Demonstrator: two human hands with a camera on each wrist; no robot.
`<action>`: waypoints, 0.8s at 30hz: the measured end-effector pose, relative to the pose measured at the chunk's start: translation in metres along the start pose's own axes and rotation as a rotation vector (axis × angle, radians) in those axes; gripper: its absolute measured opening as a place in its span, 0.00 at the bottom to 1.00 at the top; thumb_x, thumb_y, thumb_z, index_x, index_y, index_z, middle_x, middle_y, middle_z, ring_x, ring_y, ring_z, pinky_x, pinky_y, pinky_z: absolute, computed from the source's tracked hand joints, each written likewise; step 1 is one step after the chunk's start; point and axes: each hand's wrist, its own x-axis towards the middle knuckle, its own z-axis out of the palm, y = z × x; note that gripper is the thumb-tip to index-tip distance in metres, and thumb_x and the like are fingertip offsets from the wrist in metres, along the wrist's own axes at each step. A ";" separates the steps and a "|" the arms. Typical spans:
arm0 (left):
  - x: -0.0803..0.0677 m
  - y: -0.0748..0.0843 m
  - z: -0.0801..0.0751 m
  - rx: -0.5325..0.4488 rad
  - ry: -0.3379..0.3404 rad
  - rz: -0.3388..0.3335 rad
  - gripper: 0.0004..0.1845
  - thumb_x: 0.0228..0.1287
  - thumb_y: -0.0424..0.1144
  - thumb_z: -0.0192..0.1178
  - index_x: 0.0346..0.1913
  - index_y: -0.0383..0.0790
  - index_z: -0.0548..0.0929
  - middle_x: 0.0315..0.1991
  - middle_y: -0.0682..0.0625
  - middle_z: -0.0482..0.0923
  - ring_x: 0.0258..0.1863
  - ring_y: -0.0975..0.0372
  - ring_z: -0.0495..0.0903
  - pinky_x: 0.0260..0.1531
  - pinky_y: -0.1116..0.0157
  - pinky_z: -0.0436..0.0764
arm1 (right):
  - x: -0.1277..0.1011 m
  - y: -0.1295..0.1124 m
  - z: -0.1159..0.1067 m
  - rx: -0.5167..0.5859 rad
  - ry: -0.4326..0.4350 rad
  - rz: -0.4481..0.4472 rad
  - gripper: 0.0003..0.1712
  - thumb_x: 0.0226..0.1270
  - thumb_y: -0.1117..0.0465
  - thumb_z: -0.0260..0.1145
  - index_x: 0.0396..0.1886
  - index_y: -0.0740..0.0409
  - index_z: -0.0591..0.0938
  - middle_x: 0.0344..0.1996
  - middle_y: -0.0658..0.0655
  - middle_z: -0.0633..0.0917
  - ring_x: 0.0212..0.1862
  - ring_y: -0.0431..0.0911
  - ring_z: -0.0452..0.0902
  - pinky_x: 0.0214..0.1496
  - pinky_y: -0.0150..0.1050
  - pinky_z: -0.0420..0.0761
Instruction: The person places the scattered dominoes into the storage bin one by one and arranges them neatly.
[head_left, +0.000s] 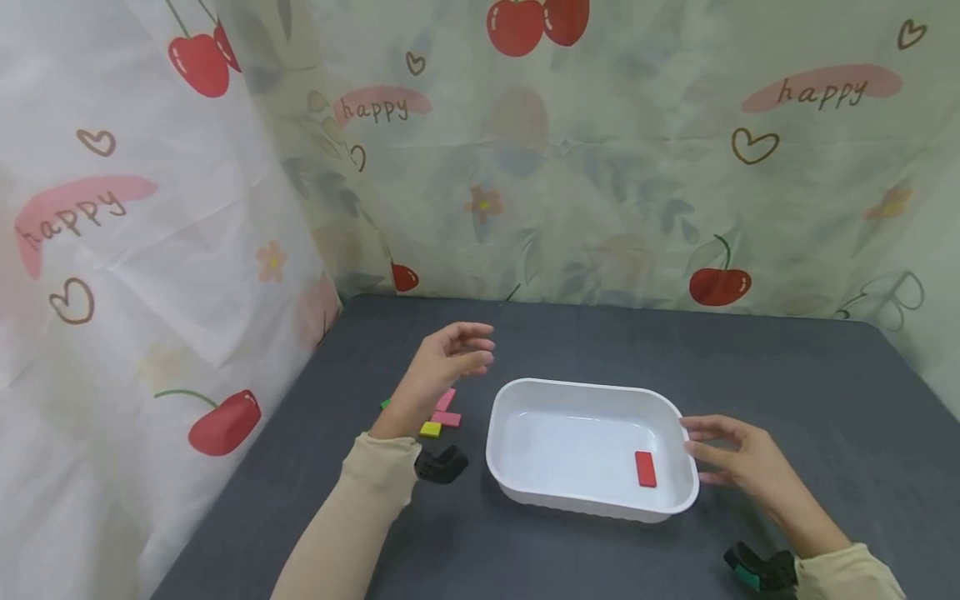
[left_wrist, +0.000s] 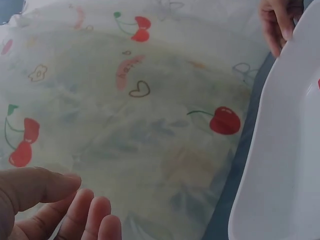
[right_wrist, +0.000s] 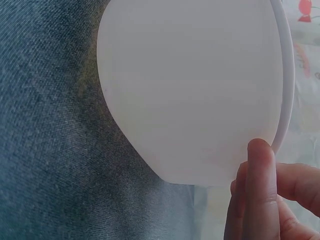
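Note:
A white rectangular tray (head_left: pixel 585 500) stands on the dark table, with a flat red rectangular piece (head_left: pixel 646 469) lying inside towards its right end. At the tray's right side, my right hand (head_left: pixel 738 454) touches the rim with its fingertips; the right wrist view shows its fingers (right_wrist: pixel 261 185) against the outer wall near the edge. My left hand (head_left: pixel 450 354) hovers left of the tray, fingers loosely bent and holding nothing. Below its wrist lie several small flat pieces, among them a pink piece (head_left: pixel 447 418), a yellow piece (head_left: pixel 431 429) and a partly hidden green piece (head_left: pixel 385 403).
The dark grey tabletop (head_left: pixel 570 558) extends around the tray. Behind it and along the left hangs a cloth curtain (head_left: pixel 615 183) printed with cherries and hearts. Each wrist carries a black band, such as the left one (head_left: pixel 441 465).

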 end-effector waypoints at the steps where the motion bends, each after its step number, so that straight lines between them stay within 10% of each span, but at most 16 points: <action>1: 0.000 -0.002 -0.005 0.001 0.018 -0.003 0.20 0.63 0.37 0.65 0.58 0.46 0.77 0.51 0.45 0.79 0.50 0.56 0.81 0.52 0.59 0.79 | 0.000 0.000 0.000 0.001 0.001 -0.001 0.37 0.62 0.52 0.70 0.65 0.67 0.70 0.55 0.69 0.76 0.48 0.48 0.80 0.39 0.43 0.85; 24: -0.011 -0.067 -0.101 0.086 0.318 -0.157 0.22 0.68 0.34 0.59 0.64 0.38 0.72 0.59 0.36 0.74 0.47 0.62 0.80 0.50 0.65 0.80 | 0.000 -0.001 0.001 -0.033 0.019 0.044 0.36 0.63 0.52 0.69 0.65 0.67 0.70 0.55 0.70 0.75 0.48 0.50 0.80 0.39 0.44 0.85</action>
